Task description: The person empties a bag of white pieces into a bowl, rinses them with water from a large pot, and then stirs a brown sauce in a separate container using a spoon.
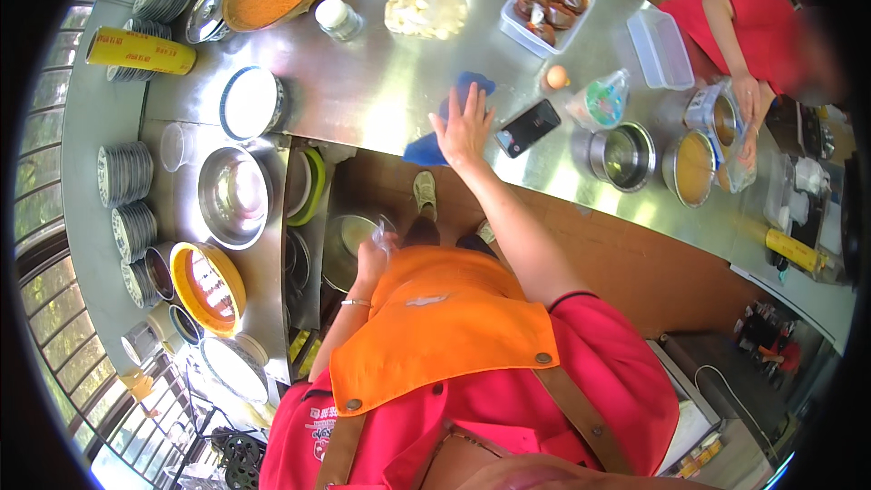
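Observation:
My right hand [466, 126] lies palm down with spread fingers on a blue cloth [425, 151], near the front edge of the steel counter [354, 92]. Parts of the cloth show beyond my fingertips and to the left of my palm. Just right of that hand lies a black smartphone [528, 128]. My left hand [371, 260] hangs low beside my orange apron [449, 327], its fingers closed around a crumpled piece of clear plastic [382, 235]. Below it, a large round metal pot [338, 255] is partly hidden by the hand.
An egg [556, 77], a lidded jar [338, 19], a plastic tub [509, 24] of bagged brown food and a steel pot [622, 156] stand on the counter. At right, a co-worker's hands [747, 105] handle a clear bag. Bowls [235, 197] and stacked plates [126, 173] line the left side.

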`<state>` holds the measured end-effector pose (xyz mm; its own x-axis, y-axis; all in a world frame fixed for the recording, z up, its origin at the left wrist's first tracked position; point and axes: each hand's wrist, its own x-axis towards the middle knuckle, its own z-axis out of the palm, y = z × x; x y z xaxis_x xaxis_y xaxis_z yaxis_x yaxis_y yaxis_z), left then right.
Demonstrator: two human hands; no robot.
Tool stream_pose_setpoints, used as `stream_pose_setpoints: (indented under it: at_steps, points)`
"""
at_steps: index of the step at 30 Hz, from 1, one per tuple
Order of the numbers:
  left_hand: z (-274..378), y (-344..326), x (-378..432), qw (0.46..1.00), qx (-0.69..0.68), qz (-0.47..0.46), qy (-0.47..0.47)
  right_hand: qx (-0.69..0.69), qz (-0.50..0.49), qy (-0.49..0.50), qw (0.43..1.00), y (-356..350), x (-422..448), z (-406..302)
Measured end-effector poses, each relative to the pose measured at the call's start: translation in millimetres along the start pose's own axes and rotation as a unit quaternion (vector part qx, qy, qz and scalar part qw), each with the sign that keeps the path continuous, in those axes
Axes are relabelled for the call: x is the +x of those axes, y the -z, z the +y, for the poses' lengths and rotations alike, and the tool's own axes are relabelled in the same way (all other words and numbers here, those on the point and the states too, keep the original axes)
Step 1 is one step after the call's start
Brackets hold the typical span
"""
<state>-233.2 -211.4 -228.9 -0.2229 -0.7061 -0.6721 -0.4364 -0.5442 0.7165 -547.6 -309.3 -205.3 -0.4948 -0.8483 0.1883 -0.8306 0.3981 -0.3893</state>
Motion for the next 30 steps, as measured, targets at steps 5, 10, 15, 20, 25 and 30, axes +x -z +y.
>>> stream_pose_setpoints:
  at_steps: [5,10,15,20,25,30]
  points:
    - [18,25,-6,0.996,-0.072,0.033,0.03,-0.05,-0.03,0.046,0.997,-35,58,-25]
    - [48,47,22,0.993,-0.075,0.09,0.016,-0.06,-0.158,0.219,0.961,-59,54,-103]
    - [97,63,65,0.993,-0.075,0.078,-0.036,0.021,-0.177,0.33,0.927,-44,10,-107]
    - [156,45,107,0.996,-0.032,0.008,-0.081,0.011,-0.161,0.296,0.942,-9,-53,-42]
    - [173,-12,160,0.961,0.152,-0.097,-0.211,0.113,-0.136,0.141,0.974,47,-125,29]
    - [223,-106,151,0.888,0.264,-0.161,-0.342,0.294,0.131,-0.351,0.879,120,-147,88]
